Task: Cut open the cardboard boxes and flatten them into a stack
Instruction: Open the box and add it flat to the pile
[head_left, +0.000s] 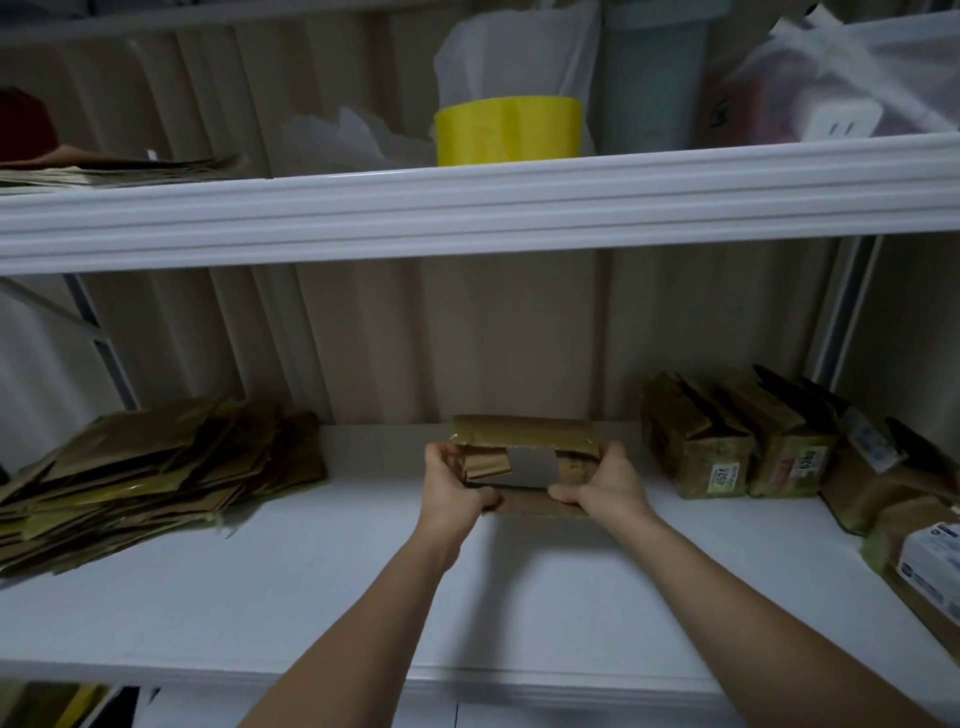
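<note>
A small brown cardboard box (524, 434) with glossy tape and a white label patch sits at the back middle of the white shelf (322, 587). My left hand (452, 486) grips its left end and my right hand (605, 488) grips its right end; a flap on its near face hangs open. A pile of flattened cardboard (156, 478) lies on the shelf's left side. Several unflattened boxes (743, 447) with labels stand in a row at the right.
The upper shelf (467, 208) overhangs close above and carries a yellow tape roll (506, 130), white plastic bags and more flat cardboard (114, 171) at the left. A corrugated wall closes the back. More boxes (919, 551) crowd the shelf's right end.
</note>
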